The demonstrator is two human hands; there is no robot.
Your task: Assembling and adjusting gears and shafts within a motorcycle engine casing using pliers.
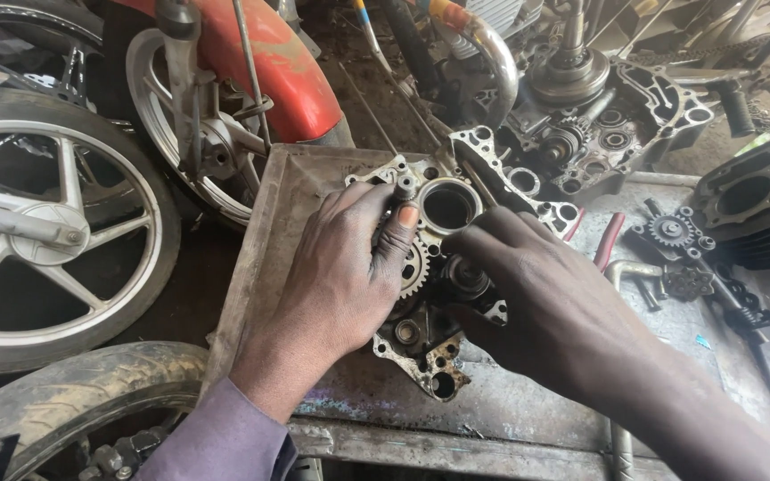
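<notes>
In the metal tray (265,267) an engine case half (434,267) lies flat, long axis near-to-far, left hand (340,276) gripping its gear shaft (405,189), right hand (536,294) pinching inside.

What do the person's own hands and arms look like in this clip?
Both hands are bare and gloveless, smeared with dark grease. The left hand emerges from a purple-grey fabric sleeve cuff; the right hand and forearm show no sleeve, rings or watch.
</notes>
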